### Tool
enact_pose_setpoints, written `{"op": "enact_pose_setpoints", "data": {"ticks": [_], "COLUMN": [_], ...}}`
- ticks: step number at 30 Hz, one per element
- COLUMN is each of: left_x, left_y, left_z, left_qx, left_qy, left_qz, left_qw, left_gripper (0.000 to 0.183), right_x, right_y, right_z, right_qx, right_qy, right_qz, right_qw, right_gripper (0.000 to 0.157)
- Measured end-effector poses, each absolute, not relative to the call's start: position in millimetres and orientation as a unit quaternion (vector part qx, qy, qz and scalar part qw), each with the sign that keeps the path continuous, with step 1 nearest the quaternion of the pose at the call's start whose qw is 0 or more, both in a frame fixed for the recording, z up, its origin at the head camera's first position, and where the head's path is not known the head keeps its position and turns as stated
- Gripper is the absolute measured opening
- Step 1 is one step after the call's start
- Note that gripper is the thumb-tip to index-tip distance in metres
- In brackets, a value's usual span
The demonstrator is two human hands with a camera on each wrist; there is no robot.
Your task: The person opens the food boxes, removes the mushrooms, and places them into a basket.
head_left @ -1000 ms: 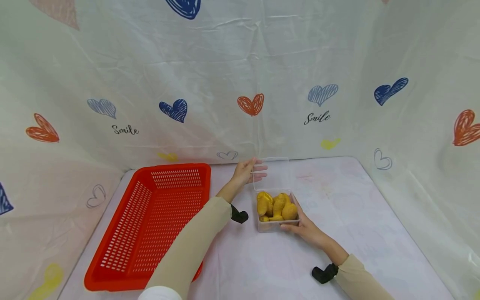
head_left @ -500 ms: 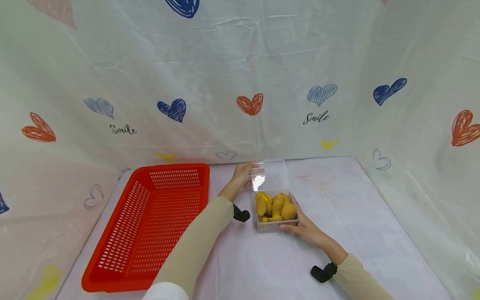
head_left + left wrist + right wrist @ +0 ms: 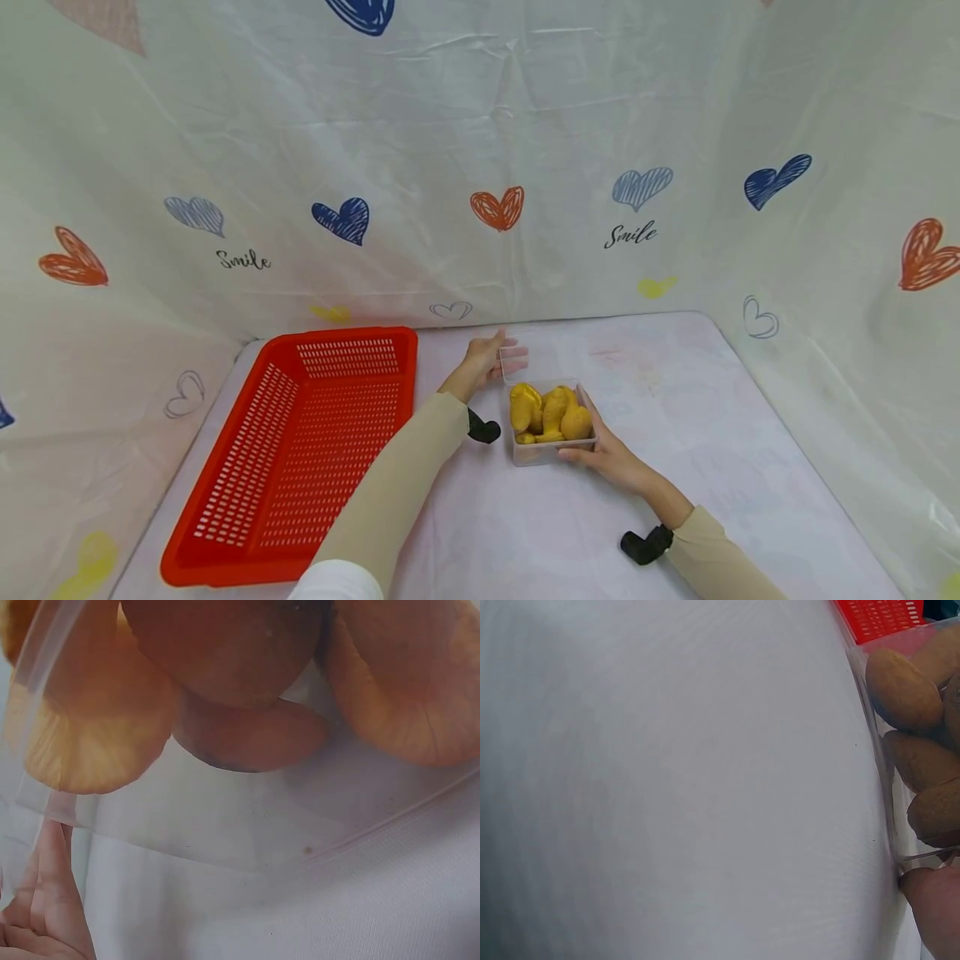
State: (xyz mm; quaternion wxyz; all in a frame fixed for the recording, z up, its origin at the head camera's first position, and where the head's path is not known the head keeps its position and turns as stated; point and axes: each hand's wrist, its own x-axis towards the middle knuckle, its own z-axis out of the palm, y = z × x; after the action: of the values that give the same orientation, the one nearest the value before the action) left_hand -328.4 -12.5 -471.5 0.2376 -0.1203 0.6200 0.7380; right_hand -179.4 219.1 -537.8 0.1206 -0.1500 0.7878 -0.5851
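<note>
A clear plastic box (image 3: 528, 455) holding several yellow-brown, rounded, lumpy pieces (image 3: 557, 414) stands on the table. Its see-through lid (image 3: 516, 377) is raised at the far side, and its outline is faint. My left hand (image 3: 482, 360) is at the lid's left edge, thumb up, with straight fingers showing through the plastic; those fingers (image 3: 54, 859) appear low at the left in the left wrist view. My right hand (image 3: 611, 458) grips the box's right side, thumb at the front wall. In the right wrist view only a thumb (image 3: 936, 904) shows beside the box.
A large red perforated plastic basket (image 3: 330, 433) stands at the left of the white-covered table (image 3: 675, 400), partly behind my left sleeve. White sheeting (image 3: 420, 150) with printed hearts hangs behind and on both sides. Each wrist wears a black device (image 3: 647, 546).
My left hand has shifted slightly lower in the picture, and the lid's upper edge has dropped with it. My right hand and the box have hardly moved.
</note>
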Motion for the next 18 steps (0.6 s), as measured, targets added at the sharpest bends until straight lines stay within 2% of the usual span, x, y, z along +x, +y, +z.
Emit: {"op": "enact_pose_setpoints", "data": {"ticks": [18], "left_x": [-325.6], "left_y": [-13.7], "left_z": [-478.3], "left_qx": [-0.117], "left_qy": [0.622], "left_qz": [0.73], "left_qw": [0.259], "left_gripper": [0.05], "right_x": [-179.2], "right_y": [218.6], "right_z": [-538.0], "right_qx": [-0.15], "right_qy": [0.787], "right_qz": [-0.586], "right_qw": [0.121], "right_gripper": [0.103]}}
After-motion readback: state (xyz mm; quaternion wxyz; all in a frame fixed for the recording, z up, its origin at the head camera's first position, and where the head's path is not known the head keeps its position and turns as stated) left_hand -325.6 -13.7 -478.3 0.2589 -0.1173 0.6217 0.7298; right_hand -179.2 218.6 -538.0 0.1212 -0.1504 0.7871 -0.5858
